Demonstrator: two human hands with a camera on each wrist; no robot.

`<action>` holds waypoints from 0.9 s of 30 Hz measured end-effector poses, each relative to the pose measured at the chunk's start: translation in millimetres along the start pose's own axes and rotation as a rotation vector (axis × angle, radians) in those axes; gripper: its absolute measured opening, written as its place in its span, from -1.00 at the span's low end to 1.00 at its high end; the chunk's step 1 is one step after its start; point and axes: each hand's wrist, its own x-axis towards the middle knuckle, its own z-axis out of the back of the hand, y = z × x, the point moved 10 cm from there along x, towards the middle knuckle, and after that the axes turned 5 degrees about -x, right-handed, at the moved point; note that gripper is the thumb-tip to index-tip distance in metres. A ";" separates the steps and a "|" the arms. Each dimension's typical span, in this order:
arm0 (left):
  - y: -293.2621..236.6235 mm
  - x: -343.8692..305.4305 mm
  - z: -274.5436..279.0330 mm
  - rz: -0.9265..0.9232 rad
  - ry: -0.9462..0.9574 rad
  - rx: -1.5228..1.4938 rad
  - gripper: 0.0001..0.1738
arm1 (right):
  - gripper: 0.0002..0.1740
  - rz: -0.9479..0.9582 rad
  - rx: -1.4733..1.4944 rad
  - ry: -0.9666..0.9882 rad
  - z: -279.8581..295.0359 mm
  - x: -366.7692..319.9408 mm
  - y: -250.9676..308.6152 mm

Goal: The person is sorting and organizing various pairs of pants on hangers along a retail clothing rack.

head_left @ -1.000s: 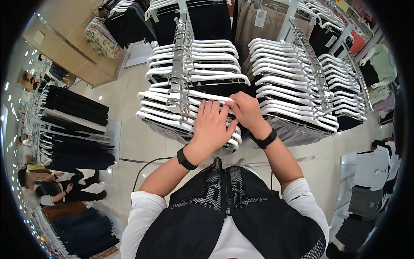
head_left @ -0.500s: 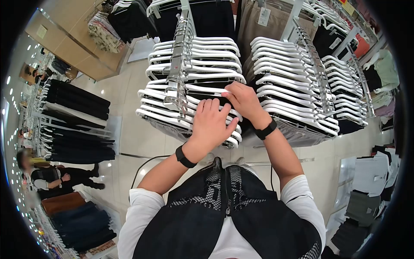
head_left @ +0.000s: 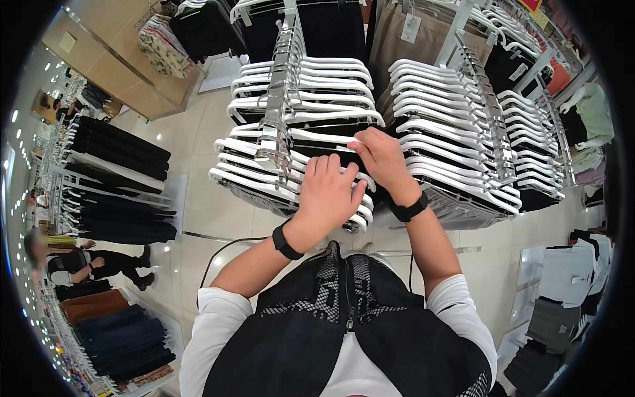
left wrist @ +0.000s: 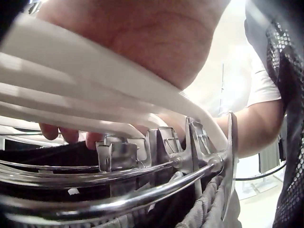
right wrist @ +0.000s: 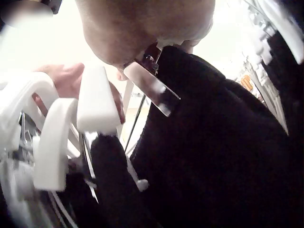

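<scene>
A shiny metal rail (head_left: 274,114) carries a row of white hangers (head_left: 324,136).

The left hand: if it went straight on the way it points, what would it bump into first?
The left hand would probably meet the white hanger running to the right hand; dark cloth in between looks lower, though depth is unclear.

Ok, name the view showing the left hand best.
Head view: it shows the left hand nearly whole from above. The left wrist view shows its heel and some fingertips; the right wrist view, part of it behind white hangers.
</scene>
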 end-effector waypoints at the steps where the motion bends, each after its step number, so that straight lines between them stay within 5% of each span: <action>1: 0.5 0.2 -0.4 0.006 0.001 -0.002 -0.67 | -0.79 0.008 -0.011 -0.004 4.2 3.3 3.8; 8: 3.7 0.7 -1.1 0.025 -0.019 0.001 -0.67 | -0.80 -0.071 0.017 0.142 -13.8 -7.3 -9.0; 17: 5.0 -0.9 -1.7 0.057 0.001 0.013 -0.69 | -0.81 -0.027 0.072 -0.004 1.0 -0.1 -0.9; 27: 4.7 -1.4 1.5 0.066 -0.029 -0.028 -0.70 | -0.81 -0.315 0.014 0.033 42.1 -48.3 -1.3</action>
